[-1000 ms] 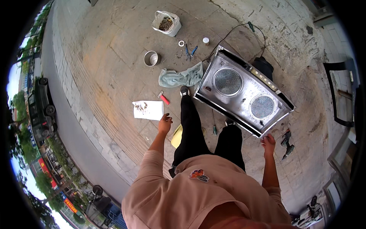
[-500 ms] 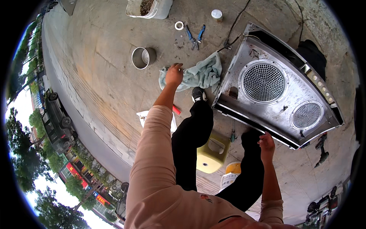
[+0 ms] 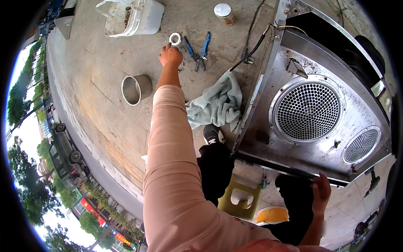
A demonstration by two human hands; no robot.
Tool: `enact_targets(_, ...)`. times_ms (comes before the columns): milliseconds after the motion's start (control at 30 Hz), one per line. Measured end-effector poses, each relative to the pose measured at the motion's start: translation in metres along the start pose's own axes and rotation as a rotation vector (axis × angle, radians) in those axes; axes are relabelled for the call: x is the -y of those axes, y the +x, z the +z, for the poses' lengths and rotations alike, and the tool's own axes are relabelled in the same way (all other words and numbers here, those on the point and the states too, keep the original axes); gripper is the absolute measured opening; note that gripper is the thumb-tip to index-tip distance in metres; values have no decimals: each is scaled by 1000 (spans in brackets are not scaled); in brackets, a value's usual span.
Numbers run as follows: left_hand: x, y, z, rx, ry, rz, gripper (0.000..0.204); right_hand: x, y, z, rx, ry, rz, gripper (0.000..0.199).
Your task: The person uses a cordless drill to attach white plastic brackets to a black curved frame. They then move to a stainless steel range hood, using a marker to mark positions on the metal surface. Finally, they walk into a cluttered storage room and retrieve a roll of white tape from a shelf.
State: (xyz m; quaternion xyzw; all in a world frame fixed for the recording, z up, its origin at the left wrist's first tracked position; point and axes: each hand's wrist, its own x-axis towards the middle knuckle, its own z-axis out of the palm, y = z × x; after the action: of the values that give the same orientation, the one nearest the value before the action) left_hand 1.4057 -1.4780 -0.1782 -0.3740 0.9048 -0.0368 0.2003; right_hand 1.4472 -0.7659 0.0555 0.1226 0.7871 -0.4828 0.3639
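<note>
My left hand (image 3: 170, 57) stretches forward over the ground, fingers slightly spread. Its fingertips are at the near edge of a white tape roll (image 3: 175, 35); whether they touch it I cannot tell. Just right of it lies a pair of blue-handled pliers (image 3: 206, 45), handles apart. My right hand (image 3: 321, 193) is beside the near edge of a metal range hood (image 3: 260, 115) with two round perforated grilles, fingers loosely bent and nothing seen in them. A pale green cloth (image 3: 216, 105) lies crumpled between my shoe and the hood.
A metal cylinder (image 3: 146, 85) lies left of my forearm. Farther off stand a white bucket (image 3: 147, 19) and a lidded jar (image 3: 226, 19). A black cable (image 3: 251, 33) runs to the hood. A yellow-green stool (image 3: 226, 199), a screwdriver (image 3: 264, 181) and a yellow-topped tub (image 3: 273, 214) are near my legs.
My left hand has moved forward from above the cloth to the tape roll. My view has shifted forward and closer, and my right hand stays by the hood's near edge.
</note>
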Motion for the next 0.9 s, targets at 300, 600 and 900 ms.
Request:
enact_targets(300, -31, 1, 5, 260, 90, 48, 37, 46, -7, 16, 19, -271, -123, 44)
enact_targets(600, 15, -33, -48, -457, -264, 102, 21, 66, -39, 14, 51, -390, -352, 45)
enact_targets(900, -56, -206, -255, -89, -1281, 407, 40, 93, -101, -16, 2, -292, -716, 42)
